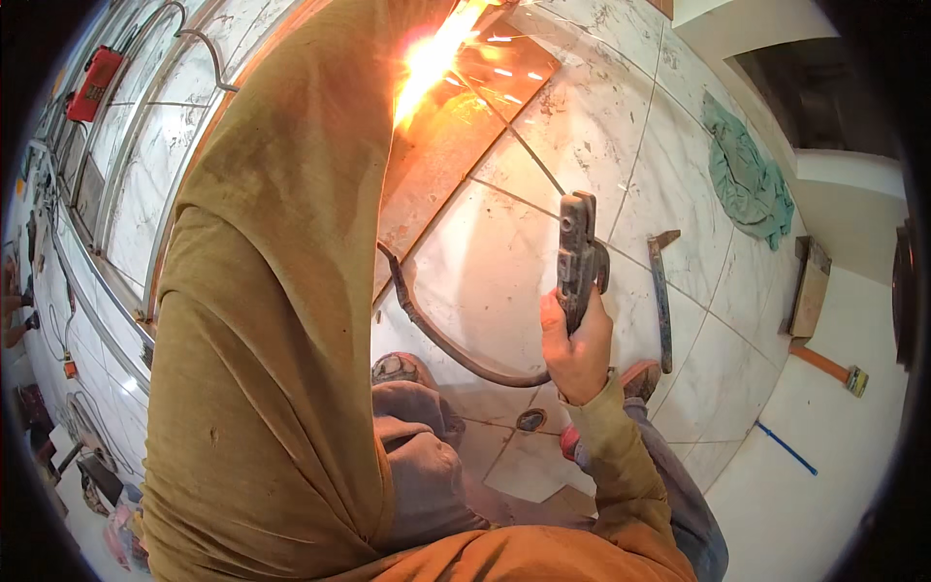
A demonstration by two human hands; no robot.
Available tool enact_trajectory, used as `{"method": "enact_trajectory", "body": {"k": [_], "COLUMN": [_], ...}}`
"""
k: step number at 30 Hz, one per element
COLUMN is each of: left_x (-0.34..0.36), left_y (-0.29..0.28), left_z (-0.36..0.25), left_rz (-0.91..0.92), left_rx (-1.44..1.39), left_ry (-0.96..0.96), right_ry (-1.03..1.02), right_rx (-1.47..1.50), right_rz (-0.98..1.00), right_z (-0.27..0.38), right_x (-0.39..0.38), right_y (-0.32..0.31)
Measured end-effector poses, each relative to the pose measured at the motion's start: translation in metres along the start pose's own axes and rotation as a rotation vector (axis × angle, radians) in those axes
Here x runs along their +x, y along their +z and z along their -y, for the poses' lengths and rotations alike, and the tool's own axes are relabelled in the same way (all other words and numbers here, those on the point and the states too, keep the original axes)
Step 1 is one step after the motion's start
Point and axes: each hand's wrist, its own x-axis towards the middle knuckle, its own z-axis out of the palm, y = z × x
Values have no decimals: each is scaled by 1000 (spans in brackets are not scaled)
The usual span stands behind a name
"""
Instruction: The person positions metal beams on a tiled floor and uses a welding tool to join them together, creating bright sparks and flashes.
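My right hand (583,351) is closed round the dark handle of a welding electrode holder (577,257), its jaws pointing away from me. A thin electrode (512,131) runs from the jaws up and left to a blinding welding arc (434,66) with flying sparks. Glare hides the spot being welded. A thick welding cable (456,359) loops left from beneath my right hand. My left arm, in a loose brown sleeve (281,242), stretches forward along the left side of the arc; its hand does not show.
Under the sparks lies a brown board (456,165) on marble-patterned tiles. To the right are a chipping hammer (662,306), a green cloth (745,175), an orange-handled brush (829,369) and a blue rod (787,448). Metal framing (131,184) and a red box (95,85) stand left.
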Motion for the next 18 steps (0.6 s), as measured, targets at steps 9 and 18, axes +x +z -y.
{"method": "enact_trajectory", "body": {"k": [9,18], "left_x": [0,1], "left_y": [2,5], "left_z": [1,1], "left_rz": [7,9], "left_rx": [-20,-33], "left_ry": [20,36], "right_ry": [102,36], "right_rx": [88,26], "right_rz": [6,-2], "right_z": [-3,-5], "right_x": [-7,-4], "right_y": [-1,1]}}
